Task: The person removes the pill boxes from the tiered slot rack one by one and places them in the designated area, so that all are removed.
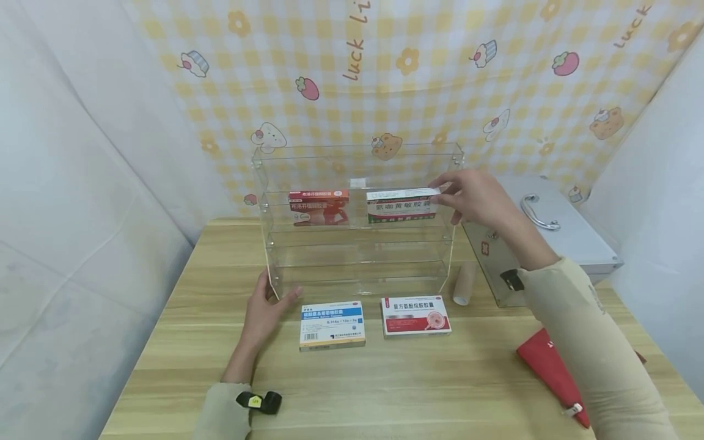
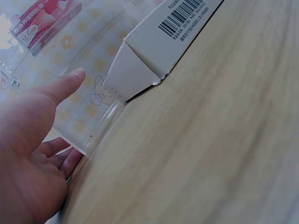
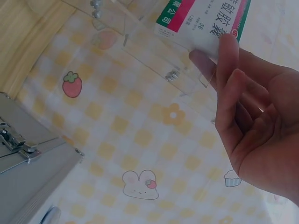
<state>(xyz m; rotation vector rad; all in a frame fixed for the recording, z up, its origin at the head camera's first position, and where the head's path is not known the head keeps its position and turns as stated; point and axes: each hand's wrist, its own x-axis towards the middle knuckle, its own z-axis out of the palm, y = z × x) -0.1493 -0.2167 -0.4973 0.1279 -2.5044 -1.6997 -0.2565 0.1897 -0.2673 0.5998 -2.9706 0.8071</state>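
I have the right hand (image 1: 474,194) pinching the right end of the green-and-white box (image 1: 401,209); the box is in the right half of an upper tier of the clear rack (image 1: 357,253), level with the red box (image 1: 319,211) in the left half; whether its weight is on the shelf, I cannot tell. My left hand (image 1: 265,313) holds the rack's lower left corner, fingers behind the side panel, thumb in front; how firmly, the views do not show me.

What worries me most is that one-ended pinch; if it slackens or twists, the carton could tip forward over the lip onto the blue-and-white box (image 1: 332,324) or the red-and-white box (image 1: 416,316), both lying just in front of the rack. Too hard a push could slide the rack toward the back edge of the bench (image 1: 385,397), should my left hold give; a jolt might also unsettle the red box. A low swing of my right arm could roll the cardboard tube (image 1: 464,284), or drag the red pouch (image 1: 552,366) toward the bench's right edge.
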